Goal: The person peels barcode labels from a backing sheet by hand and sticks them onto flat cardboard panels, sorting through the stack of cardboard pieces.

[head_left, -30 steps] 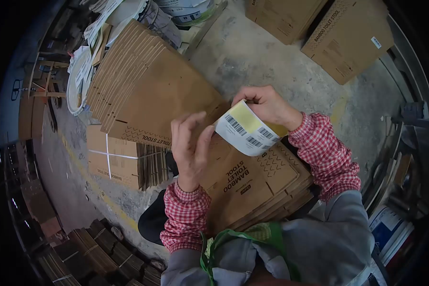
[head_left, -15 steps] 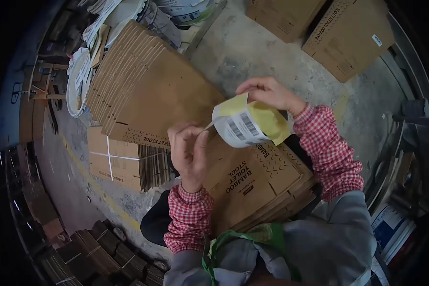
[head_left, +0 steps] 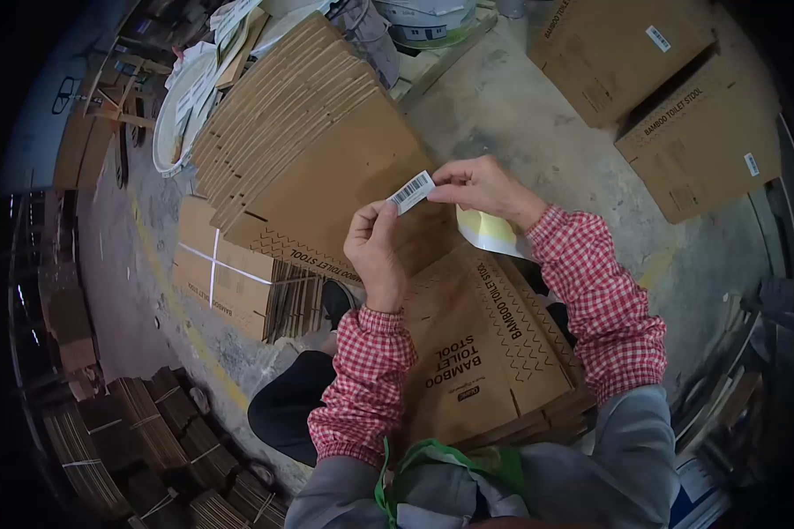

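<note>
A small white barcode label (head_left: 411, 191) is stretched between my two hands. My left hand (head_left: 377, 256) pinches its lower left end between thumb and fingers. At its right end, the fingertips of my right hand (head_left: 483, 192) close on it. A yellow and white label sheet (head_left: 488, 231) hangs below my right hand, partly hidden by it. Under my hands lies a stack of flat cardboard cartons (head_left: 468, 353) printed BAMBOO TOILET STOOL. Beyond my left hand, a fanned stack of cartons (head_left: 326, 176) leans to the left.
A strapped carton bundle (head_left: 223, 271) stands on the floor at left. Two cartons with barcode labels, one (head_left: 622, 53) behind another (head_left: 701, 141), are at upper right. Buckets (head_left: 425, 22) stand at the top. More strapped cardboard bundles (head_left: 141, 423) lie at lower left.
The small label has come off the sheet and is now between my hands. The sheet has dropped below my right hand. The view has shifted, and further barcode label shows at upper right.
</note>
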{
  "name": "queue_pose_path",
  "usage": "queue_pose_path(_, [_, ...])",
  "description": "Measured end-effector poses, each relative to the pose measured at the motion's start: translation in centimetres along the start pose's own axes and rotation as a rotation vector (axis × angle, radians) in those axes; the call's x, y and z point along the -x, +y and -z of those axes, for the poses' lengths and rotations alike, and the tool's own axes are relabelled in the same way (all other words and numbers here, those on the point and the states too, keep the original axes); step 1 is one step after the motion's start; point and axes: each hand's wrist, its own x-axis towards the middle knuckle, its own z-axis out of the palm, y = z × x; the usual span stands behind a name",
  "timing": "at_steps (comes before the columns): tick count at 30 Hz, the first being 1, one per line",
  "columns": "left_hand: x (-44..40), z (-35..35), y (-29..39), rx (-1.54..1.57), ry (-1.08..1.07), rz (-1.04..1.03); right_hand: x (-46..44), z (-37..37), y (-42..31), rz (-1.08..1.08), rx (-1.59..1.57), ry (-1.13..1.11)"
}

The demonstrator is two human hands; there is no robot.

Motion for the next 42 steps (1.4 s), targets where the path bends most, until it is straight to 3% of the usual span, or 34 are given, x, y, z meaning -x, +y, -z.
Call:
queue_pose_path(4, [-2.2,0.0,-2.2,-0.039,0.049,-0.101,-2.8,-1.4,1.2,-0.012,-0.131,0.094])
queue_pose_path(7, [-3.5,-0.5,-3.2,-0.085,0.137,-0.174,-4.5,-2.7,3.1,0.085,-0.043,0.184])
queue_pose_path(9, [-4.8,0.0,-4.6,-0.282,0.227,-0.326,-5.3,-3.5,3.7,0.106,-0.024,0.217])
queue_pose_path(13, [-6.3,-0.4,-5.9,-0.39,0.32,-0.502,-6.4,-4.9,4.3,0.117,-0.03,0.344])
queue_pose_path(17, [-6.7,-0.5,-6.5,-0.443,0.373,-0.532,-7.1,-6.0,5.3,0.104,-0.138,0.423])
queue_pose_path(20, [-6.9,-1.0,-6.4,-0.373,0.4,-0.547,-7.4,-6.4,5.5,0.129,-0.134,0.446])
queue_pose_path(33, [-7.2,-1.4,-6.2,-0.617,0.489,-0.581,-7.5,-7.1,4.9,0.137,-0.076,0.545])
queue_pose_path(37, [-7.1,-1.4,-5.0,-0.782,0.497,-0.47,-7.8,-7.4,4.5,0.158,0.082,0.669])
queue_pose_path(38, [-7.1,-1.2,-4.5,-0.893,0.508,-0.524,-7.6,-7.0,4.0,0.149,0.23,0.657])
queue_pose_path(39, [-7.0,-1.0,-3.9,-0.923,0.531,-0.424,-7.4,-6.4,3.6,0.14,0.377,0.642])
queue_pose_path(40, [-6.7,-0.6,-3.2,-0.952,0.554,-0.327,-7.2,-5.7,3.1,0.019,0.572,0.653])
queue_pose_path(42, [-6.5,1.5,-3.1,-0.985,0.58,-0.393,-6.9,-3.4,2.6,-0.169,0.699,0.536])
